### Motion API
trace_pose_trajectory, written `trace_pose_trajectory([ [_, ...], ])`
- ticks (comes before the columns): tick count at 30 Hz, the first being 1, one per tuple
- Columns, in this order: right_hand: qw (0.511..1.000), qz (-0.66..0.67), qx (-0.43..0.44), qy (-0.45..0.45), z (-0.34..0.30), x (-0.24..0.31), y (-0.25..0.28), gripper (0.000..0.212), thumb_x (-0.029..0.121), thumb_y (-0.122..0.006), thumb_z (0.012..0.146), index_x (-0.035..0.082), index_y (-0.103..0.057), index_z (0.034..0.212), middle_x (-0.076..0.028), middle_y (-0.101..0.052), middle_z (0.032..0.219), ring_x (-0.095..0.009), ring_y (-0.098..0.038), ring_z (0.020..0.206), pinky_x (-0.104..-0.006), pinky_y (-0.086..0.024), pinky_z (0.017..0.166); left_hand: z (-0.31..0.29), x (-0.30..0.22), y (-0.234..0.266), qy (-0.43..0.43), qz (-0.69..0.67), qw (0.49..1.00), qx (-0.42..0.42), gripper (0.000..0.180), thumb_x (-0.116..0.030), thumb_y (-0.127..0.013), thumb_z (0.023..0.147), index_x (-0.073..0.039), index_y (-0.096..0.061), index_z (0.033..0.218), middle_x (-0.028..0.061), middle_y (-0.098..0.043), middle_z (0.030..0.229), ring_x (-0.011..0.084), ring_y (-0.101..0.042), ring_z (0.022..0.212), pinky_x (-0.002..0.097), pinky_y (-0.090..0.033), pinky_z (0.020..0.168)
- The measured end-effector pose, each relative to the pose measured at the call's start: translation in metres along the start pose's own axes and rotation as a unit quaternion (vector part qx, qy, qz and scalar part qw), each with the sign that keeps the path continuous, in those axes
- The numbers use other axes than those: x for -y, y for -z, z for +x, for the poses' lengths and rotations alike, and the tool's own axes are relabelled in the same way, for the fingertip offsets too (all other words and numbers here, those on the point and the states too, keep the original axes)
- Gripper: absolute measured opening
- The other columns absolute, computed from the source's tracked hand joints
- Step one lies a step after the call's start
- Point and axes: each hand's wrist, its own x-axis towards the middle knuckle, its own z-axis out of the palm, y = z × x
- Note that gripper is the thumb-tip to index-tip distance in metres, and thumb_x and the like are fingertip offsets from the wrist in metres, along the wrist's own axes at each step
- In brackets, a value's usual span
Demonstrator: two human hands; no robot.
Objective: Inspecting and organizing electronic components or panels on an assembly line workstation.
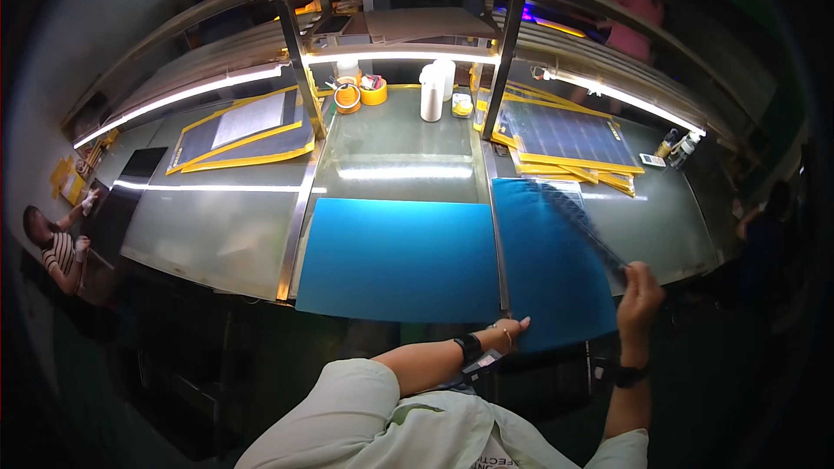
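Observation:
A large blue sheet (395, 260) lies flat on the bench in front of me. To its right, a second blue sheet (553, 274) tilts over the bench's front edge. My left hand (508, 330) grips this second sheet at its near left corner, thumb on top and the other fingers mostly hidden. At the right side, my right hand (640, 293) is closed in a pinch on the sheet's edge. Along that edge runs a dark, motion-blurred strip (584, 226); whether it is a separate film or the sheet's underside, I cannot tell.
Yellow-edged dark panels (573, 135) are piled at the back right, more panels (243, 128) at the back left. A white bottle (431, 94) and orange tape rolls (347, 98) stand at the back. Metal posts (504, 61) rise between bench sections. A co-worker (61, 247) sits far left.

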Motion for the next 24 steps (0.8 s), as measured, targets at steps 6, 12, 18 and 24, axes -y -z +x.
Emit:
trace_pose_trajectory([
  [6,0.974,-0.014,-0.039,0.223,0.044,0.066,0.065,0.006,0.002,-0.057,0.081,0.006,-0.061,0.083,-0.005,-0.058,0.075,-0.024,-0.056,0.081,-0.0424,-0.041,0.071,-0.039,-0.008,-0.012,-0.032,0.036,0.995,0.092,0.063,-0.053,-0.052,0.087,-0.002,-0.045,0.124,0.0073,-0.047,0.130,0.0213,-0.048,0.113,0.0376,-0.045,0.088],
  [12,0.996,-0.014,0.075,0.054,-0.029,0.006,0.078,0.014,0.001,-0.059,0.077,0.003,-0.065,0.089,-0.008,-0.057,0.076,-0.024,-0.053,0.072,-0.0385,-0.041,0.066,-0.082,-0.021,0.061,0.013,-0.078,0.956,0.284,0.100,-0.077,-0.034,0.077,-0.001,-0.024,0.140,0.0251,-0.029,0.142,0.0397,-0.031,0.130,0.0481,-0.026,0.107],
  [18,0.913,0.248,0.150,-0.286,-0.110,-0.030,0.020,0.014,0.007,-0.057,0.087,-0.002,-0.062,0.096,-0.003,-0.062,0.075,-0.010,-0.059,0.065,-0.0204,-0.043,0.055,-0.121,-0.113,0.190,-0.200,-0.280,0.893,0.292,0.090,-0.073,-0.040,0.078,0.000,-0.038,0.131,0.0213,-0.047,0.128,0.0372,-0.048,0.116,0.0513,-0.044,0.090],
  [24,0.836,0.308,0.150,-0.429,-0.131,-0.034,-0.034,0.033,-0.001,-0.053,0.085,-0.004,-0.049,0.117,-0.009,-0.063,0.074,-0.012,-0.062,0.062,-0.0205,-0.048,0.053,-0.084,-0.143,0.213,-0.277,0.143,0.950,-0.019,0.046,-0.034,-0.059,0.088,0.001,-0.052,0.116,0.0116,-0.064,0.105,0.0240,-0.064,0.086,0.0374,-0.052,0.072],
])
